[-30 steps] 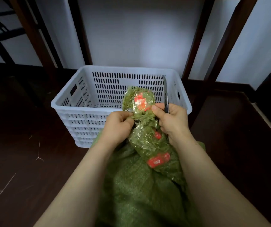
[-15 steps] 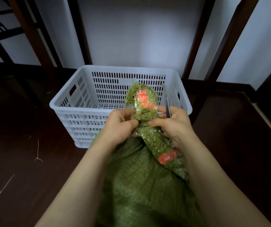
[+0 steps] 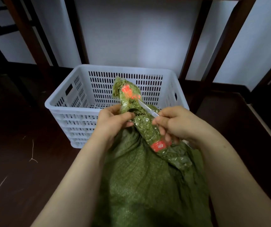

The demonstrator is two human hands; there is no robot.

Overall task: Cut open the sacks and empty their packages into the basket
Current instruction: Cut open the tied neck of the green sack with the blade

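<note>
Head view: sack (image 3: 141,185) fills lower centre, its taped neck (image 3: 145,128) rising across the basket (image 3: 72,111) near rim. Dark floor (image 3: 16,145) flanks both. Left hand (image 3: 113,122) pinches the neck. Right hand (image 3: 175,125) grips the knife (image 3: 145,107). Blade, previously upright, now slants against the neck.

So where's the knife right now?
Head view, centre-right: the right hand grips the knife, tip at the clear plastic bag above the green sack, before the white basket.

The basket (image 3: 75,122) stands mid-frame on the floor (image 3: 16,161). The sack (image 3: 139,185) fills the lower centre, in front of it. The package (image 3: 145,128) rises from the sack between left grip (image 3: 113,123) and right grip (image 3: 175,125), the knife (image 3: 147,108) against it.
</note>
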